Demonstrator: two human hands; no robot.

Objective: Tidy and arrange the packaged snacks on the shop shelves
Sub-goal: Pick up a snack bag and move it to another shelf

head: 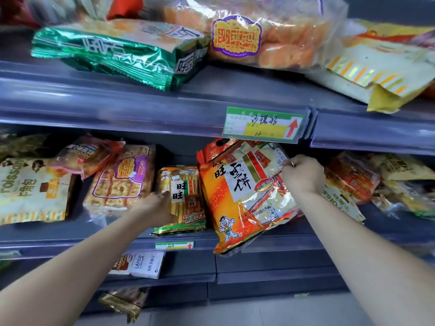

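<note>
Squaring up the middle shelf (58,247) calls for sliding the tilted large orange bag (237,196) back off the front lip it overhangs. The right hand (302,172) pinches its upper edge, and the left hand (155,204) grips the smaller yellow pack (186,196) just beside it.

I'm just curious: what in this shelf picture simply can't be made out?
All head view:
- Left hand on the yellow cracker pack: gripping or just pressing, blur hides it.
- Green price label: handwriting too small, blurred.
- Clear bun bag: top cut off by the frame edge.
- Shelf space behind the orange bag pinched by the right hand: covered by that bag.
</note>
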